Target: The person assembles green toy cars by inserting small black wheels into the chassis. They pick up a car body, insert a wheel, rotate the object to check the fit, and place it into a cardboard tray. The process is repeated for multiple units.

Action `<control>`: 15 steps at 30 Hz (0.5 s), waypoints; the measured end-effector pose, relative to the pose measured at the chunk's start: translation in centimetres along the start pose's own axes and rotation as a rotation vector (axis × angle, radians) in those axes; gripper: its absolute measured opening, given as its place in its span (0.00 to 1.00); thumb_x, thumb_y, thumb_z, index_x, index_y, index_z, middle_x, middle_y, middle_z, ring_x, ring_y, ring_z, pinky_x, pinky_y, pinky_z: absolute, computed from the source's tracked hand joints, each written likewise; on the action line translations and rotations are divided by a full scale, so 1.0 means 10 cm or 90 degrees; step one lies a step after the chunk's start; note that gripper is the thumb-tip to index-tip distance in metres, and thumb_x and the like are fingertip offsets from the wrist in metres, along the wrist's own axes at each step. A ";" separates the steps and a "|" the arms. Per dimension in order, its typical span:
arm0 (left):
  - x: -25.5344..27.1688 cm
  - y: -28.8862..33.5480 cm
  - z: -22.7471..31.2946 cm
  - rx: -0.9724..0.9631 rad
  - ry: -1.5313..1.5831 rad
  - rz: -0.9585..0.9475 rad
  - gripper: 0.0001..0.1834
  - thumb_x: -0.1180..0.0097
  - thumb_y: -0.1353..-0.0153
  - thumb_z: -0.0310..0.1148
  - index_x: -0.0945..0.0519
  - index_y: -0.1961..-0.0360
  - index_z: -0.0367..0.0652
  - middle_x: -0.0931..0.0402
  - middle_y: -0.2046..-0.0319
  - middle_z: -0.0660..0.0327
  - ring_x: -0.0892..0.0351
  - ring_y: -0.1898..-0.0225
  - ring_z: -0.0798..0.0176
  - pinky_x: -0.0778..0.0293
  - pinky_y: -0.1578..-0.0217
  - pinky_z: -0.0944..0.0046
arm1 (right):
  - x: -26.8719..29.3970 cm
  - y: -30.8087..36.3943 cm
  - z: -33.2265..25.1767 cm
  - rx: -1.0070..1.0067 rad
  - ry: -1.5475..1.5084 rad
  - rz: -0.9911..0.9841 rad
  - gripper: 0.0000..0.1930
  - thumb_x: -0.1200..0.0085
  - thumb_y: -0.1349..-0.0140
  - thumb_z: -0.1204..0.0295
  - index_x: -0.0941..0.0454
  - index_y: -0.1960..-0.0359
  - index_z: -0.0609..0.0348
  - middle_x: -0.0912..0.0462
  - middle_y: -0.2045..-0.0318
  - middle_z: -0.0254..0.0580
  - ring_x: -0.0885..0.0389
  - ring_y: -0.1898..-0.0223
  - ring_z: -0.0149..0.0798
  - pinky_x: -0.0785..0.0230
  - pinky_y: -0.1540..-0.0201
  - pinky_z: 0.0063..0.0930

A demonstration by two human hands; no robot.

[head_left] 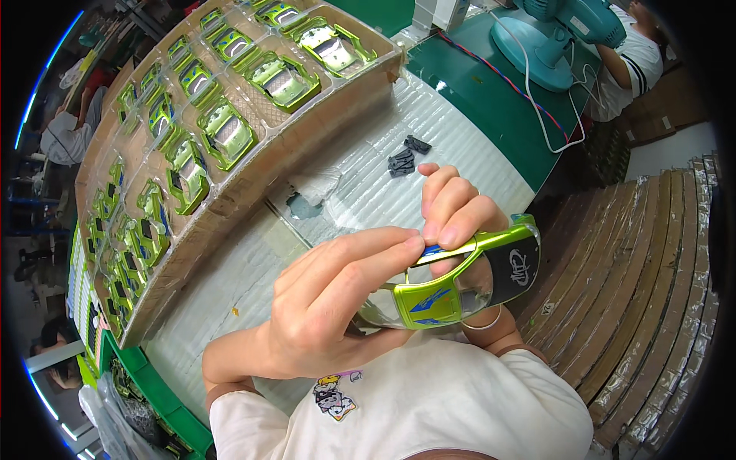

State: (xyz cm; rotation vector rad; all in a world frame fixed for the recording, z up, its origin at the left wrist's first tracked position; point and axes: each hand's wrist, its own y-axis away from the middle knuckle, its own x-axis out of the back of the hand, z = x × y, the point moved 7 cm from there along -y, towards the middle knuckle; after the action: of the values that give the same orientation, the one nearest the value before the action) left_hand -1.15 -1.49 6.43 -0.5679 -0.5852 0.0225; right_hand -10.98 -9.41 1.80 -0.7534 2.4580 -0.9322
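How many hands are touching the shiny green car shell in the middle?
2. The left hand is at the left end of the green car shell; the right hand is at its upper edge, partly hidden behind it.

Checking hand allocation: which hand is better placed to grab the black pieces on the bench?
Probably the right hand: its fingers are nearer the black pieces, while the left hand sits farther back. Both are on the green car shell.

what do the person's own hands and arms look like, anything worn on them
The left hand and right hand are both bare, without gloves. The right one has a thin, pale bracelet at its wrist. The short sleeves are off-white with brown trim.
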 end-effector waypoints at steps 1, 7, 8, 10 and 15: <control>0.01 0.00 0.00 -0.002 0.000 0.013 0.31 0.32 0.72 0.26 0.25 0.59 0.32 0.24 0.63 0.51 0.22 0.68 0.56 0.26 0.69 0.66 | -0.01 0.00 0.00 0.017 -0.006 0.014 0.18 0.31 0.62 0.67 0.28 0.70 0.48 0.26 0.76 0.28 0.28 0.70 0.31 0.40 0.53 0.36; -0.01 0.03 -0.04 0.017 0.013 0.017 0.32 0.33 0.73 0.25 0.26 0.58 0.33 0.25 0.62 0.51 0.22 0.66 0.56 0.26 0.67 0.66 | -0.04 -0.01 -0.01 0.056 0.057 -0.023 0.18 0.30 0.63 0.68 0.28 0.71 0.49 0.26 0.76 0.28 0.28 0.72 0.31 0.37 0.60 0.32; -0.02 0.03 -0.05 0.016 0.017 0.004 0.32 0.32 0.71 0.26 0.27 0.57 0.33 0.25 0.62 0.50 0.22 0.64 0.55 0.26 0.66 0.65 | -0.04 -0.01 -0.01 0.056 0.051 -0.025 0.18 0.30 0.63 0.69 0.28 0.71 0.49 0.27 0.77 0.28 0.29 0.73 0.31 0.37 0.63 0.30; -0.05 0.05 -0.07 0.013 0.024 -0.024 0.32 0.30 0.67 0.28 0.28 0.56 0.32 0.26 0.61 0.47 0.23 0.61 0.55 0.27 0.63 0.65 | -0.02 0.01 -0.01 0.054 0.046 -0.026 0.18 0.30 0.63 0.69 0.28 0.72 0.50 0.28 0.78 0.28 0.32 0.75 0.31 0.38 0.67 0.27; -0.09 0.06 -0.06 0.014 -0.003 -0.022 0.33 0.29 0.68 0.27 0.28 0.56 0.33 0.26 0.61 0.48 0.23 0.61 0.56 0.27 0.62 0.65 | 0.01 0.00 0.00 0.071 0.040 -0.040 0.17 0.30 0.64 0.70 0.27 0.73 0.50 0.30 0.79 0.27 0.37 0.78 0.30 0.42 0.74 0.24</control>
State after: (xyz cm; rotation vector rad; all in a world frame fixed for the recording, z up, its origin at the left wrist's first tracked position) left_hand -1.45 -1.41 5.23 -0.5359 -0.5987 -0.0023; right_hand -11.06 -9.42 1.78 -0.7777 2.4246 -1.1230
